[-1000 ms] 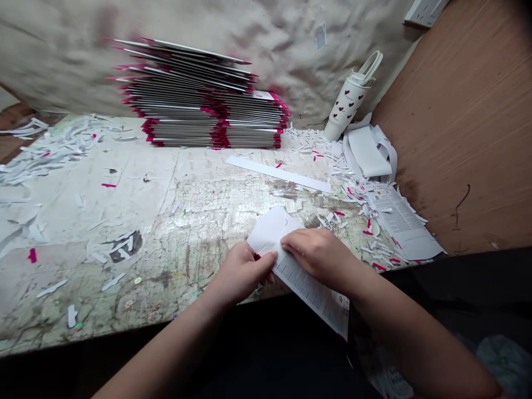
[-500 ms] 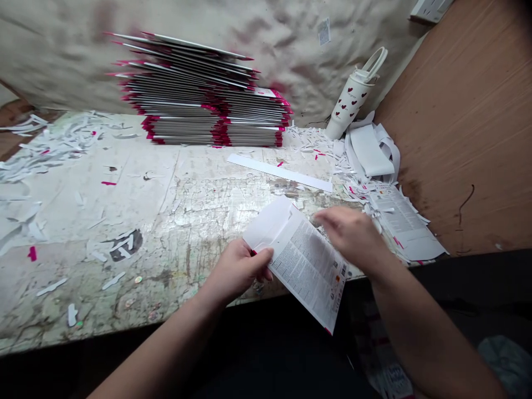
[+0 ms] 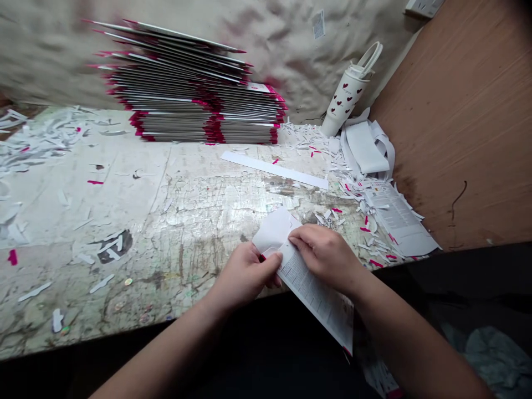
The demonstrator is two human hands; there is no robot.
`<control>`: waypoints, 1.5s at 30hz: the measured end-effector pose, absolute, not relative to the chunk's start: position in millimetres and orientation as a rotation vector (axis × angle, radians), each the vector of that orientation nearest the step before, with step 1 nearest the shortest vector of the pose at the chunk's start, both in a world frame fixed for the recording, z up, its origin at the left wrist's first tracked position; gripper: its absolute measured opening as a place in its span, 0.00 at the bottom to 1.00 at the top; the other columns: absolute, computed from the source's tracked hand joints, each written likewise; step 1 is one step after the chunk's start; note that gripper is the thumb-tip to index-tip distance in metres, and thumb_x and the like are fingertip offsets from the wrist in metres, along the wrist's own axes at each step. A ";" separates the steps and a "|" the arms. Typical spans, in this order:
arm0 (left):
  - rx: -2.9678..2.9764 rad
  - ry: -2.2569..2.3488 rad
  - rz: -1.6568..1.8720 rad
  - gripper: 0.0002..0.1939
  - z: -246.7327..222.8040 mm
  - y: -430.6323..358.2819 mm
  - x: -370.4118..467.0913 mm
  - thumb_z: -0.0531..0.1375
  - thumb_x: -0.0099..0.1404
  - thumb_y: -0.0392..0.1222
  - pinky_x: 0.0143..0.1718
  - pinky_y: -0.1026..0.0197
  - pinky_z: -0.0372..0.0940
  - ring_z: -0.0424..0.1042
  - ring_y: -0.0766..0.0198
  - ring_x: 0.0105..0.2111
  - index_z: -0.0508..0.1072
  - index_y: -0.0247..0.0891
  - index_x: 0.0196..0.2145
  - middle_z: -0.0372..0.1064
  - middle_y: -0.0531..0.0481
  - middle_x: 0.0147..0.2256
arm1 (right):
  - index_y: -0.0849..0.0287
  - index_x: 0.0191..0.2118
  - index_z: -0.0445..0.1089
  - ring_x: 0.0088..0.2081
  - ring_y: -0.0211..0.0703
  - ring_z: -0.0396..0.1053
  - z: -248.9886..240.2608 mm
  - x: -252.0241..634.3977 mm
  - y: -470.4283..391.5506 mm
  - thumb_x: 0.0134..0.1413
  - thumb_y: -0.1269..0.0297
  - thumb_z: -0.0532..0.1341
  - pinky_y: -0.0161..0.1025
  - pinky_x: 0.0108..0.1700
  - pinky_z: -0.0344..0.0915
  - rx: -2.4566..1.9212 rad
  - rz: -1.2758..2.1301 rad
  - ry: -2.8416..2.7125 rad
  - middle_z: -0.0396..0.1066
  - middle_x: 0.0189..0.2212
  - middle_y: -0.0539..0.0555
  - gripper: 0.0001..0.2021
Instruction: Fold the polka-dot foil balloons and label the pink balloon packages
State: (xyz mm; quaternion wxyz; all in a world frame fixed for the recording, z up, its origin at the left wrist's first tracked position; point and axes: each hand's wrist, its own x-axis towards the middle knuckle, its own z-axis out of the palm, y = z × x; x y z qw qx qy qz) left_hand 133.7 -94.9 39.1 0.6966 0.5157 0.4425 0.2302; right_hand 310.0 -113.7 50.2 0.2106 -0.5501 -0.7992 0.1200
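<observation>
A flat printed card envelope (image 3: 320, 302) slants over the table's front edge, its plain white flap end pointing up and away from me. Small dark text covers its face, and a bit of pink shows at the bottom corner. My left hand (image 3: 253, 269) grips its left edge, thumb on top and fingers underneath. On the seam between the white flap and the printed face, my right hand (image 3: 324, 255) is closed in a pinch. Its fingertips cover whatever small piece of the card lies between them. The right forearm and hand hide part of the printed side.
Tall stacks of pink-edged card envelopes (image 3: 178, 111) stand against the back wall. A white tumbler with hearts (image 3: 347, 97) leans near white paper strips (image 3: 366, 149). Another printed sheet (image 3: 399, 221) lies at right. Paper scraps (image 3: 50, 138) litter the worn table (image 3: 187, 221); a long white strip (image 3: 274, 170) lies mid-table.
My right hand has come down and left from above the envelope's right edge and now pinches at the flap seam. The left hand keeps its grip; the envelope has shifted slightly right and down.
</observation>
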 end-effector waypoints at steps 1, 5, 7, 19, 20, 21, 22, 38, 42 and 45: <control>1.145 0.985 0.512 0.10 38.9 -94.5 133.7 0.59 0.56 0.43 0.21 0.67 0.60 0.64 0.68 0.17 0.70 0.33 0.23 0.66 0.52 0.16 | 0.60 0.34 0.69 0.32 0.40 0.67 51.6 310.9 -114.1 0.58 0.72 0.52 0.35 0.36 0.61 -1.516 0.374 -2.230 0.71 0.30 0.53 0.08; 1.158 0.976 0.481 0.10 41.2 -93.1 135.4 0.58 0.56 0.42 0.21 0.67 0.60 0.64 0.68 0.18 0.69 0.33 0.22 0.66 0.52 0.16 | 0.61 0.32 0.68 0.31 0.42 0.67 61.0 307.7 -117.9 0.55 0.74 0.53 0.36 0.33 0.60 -1.530 0.251 -2.422 0.71 0.29 0.54 0.08; 1.177 0.971 0.461 0.11 42.6 -93.0 136.5 0.58 0.56 0.42 0.21 0.67 0.60 0.64 0.69 0.18 0.68 0.33 0.20 0.66 0.52 0.16 | 0.61 0.28 0.67 0.28 0.43 0.65 66.9 302.2 -120.6 0.52 0.76 0.54 0.37 0.29 0.58 -1.553 0.099 -2.534 0.69 0.26 0.54 0.07; 1.110 0.938 0.437 0.10 38.1 -95.3 142.2 0.57 0.57 0.40 0.21 0.67 0.61 0.65 0.68 0.17 0.67 0.33 0.21 0.66 0.52 0.15 | 0.60 0.24 0.63 0.25 0.42 0.62 64.3 293.1 -129.5 0.50 0.76 0.54 0.37 0.26 0.53 -1.691 -0.240 -2.432 0.65 0.22 0.54 0.07; 1.102 0.944 0.438 0.10 38.0 -95.3 142.5 0.57 0.57 0.40 0.20 0.67 0.61 0.65 0.68 0.17 0.68 0.33 0.22 0.66 0.52 0.15 | 0.60 0.25 0.64 0.25 0.42 0.63 63.7 296.7 -126.9 0.51 0.74 0.54 0.37 0.27 0.53 -1.741 -0.237 -2.376 0.65 0.22 0.54 0.06; 1.098 0.948 0.440 0.09 37.5 -95.3 142.1 0.57 0.57 0.40 0.20 0.67 0.62 0.65 0.68 0.17 0.68 0.32 0.23 0.67 0.52 0.15 | 0.61 0.26 0.64 0.26 0.42 0.63 63.6 301.8 -124.5 0.52 0.73 0.54 0.37 0.28 0.54 -1.788 -0.240 -2.322 0.66 0.23 0.54 0.06; 1.096 0.951 0.444 0.09 36.8 -95.0 140.9 0.57 0.57 0.40 0.21 0.67 0.62 0.66 0.68 0.17 0.69 0.32 0.24 0.67 0.52 0.15 | 0.61 0.26 0.64 0.26 0.41 0.63 63.9 308.7 -122.7 0.52 0.72 0.54 0.36 0.29 0.54 -1.834 -0.249 -2.270 0.66 0.24 0.54 0.06; 1.513 1.017 1.017 0.21 48.8 -107.4 110.0 0.63 0.56 0.41 0.36 0.57 0.70 0.73 0.59 0.36 0.64 0.39 0.47 0.72 0.47 0.37 | 0.67 0.58 0.57 0.50 0.52 0.62 53.0 298.9 -130.9 0.56 0.67 0.55 0.48 0.50 0.63 -1.291 -0.220 -2.261 0.65 0.50 0.64 0.23; 2.333 1.133 1.499 0.33 53.2 -93.1 65.9 0.66 0.51 0.34 0.54 0.48 0.59 0.62 0.52 0.54 0.60 0.47 0.53 0.64 0.49 0.52 | 0.58 0.52 0.67 0.42 0.46 0.65 42.3 299.8 -113.2 0.56 0.67 0.56 0.45 0.44 0.66 -0.911 -0.184 -2.124 0.69 0.36 0.57 0.17; 2.866 0.796 1.042 0.20 35.6 -92.2 42.4 0.56 0.62 0.33 0.56 0.48 0.57 0.62 0.55 0.54 0.65 0.44 0.52 0.67 0.49 0.50 | 0.60 0.49 0.68 0.41 0.44 0.67 23.4 305.4 -117.5 0.56 0.69 0.55 0.45 0.46 0.65 -0.809 -0.144 -2.249 0.71 0.37 0.56 0.15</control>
